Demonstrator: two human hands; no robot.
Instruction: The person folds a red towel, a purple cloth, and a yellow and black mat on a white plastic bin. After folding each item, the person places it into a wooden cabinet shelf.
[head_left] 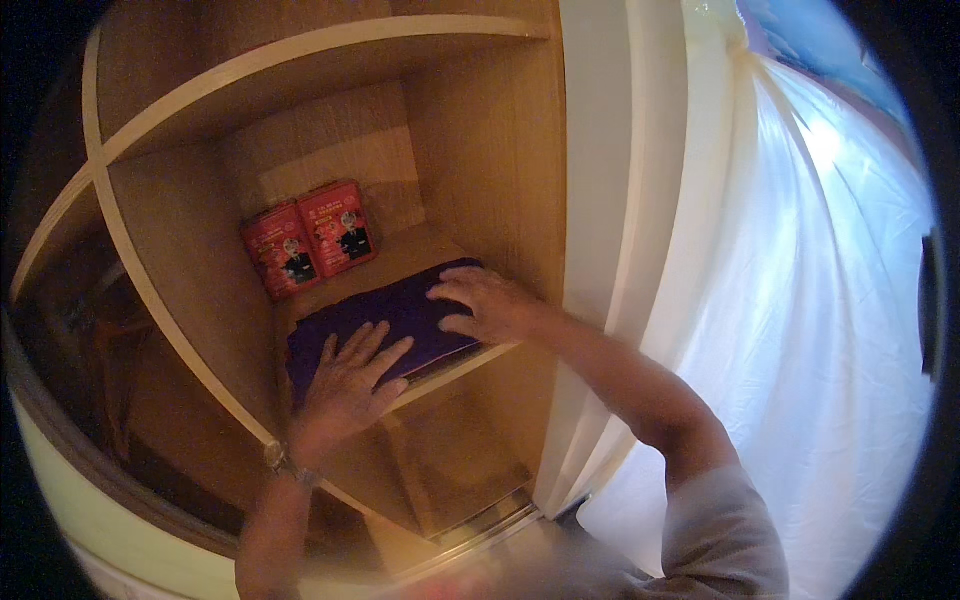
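A dark blue-purple folded cloth (pixel 400 312) lies flat on a wooden cabinet shelf, near the shelf's front edge. My left hand (pixel 352 385) rests on its near left part, fingers spread and stretched out. Over the cloth's right end lies my right hand (pixel 485 303), its fingers apart and slightly bent, with nothing seen in its grasp. Behind the cloth two red boxes, a left one (pixel 281 250) and a right one (pixel 338 227), stand side by side against the back of the compartment.
The wooden cabinet's side panel (pixel 500 150) rises right of the cloth. A pale shelf edge (pixel 330 40) crosses above, and a lower compartment (pixel 465 440) lies below. Further left is a darker compartment (pixel 150 370). A bright white curtain (pixel 790 350) hangs at right.
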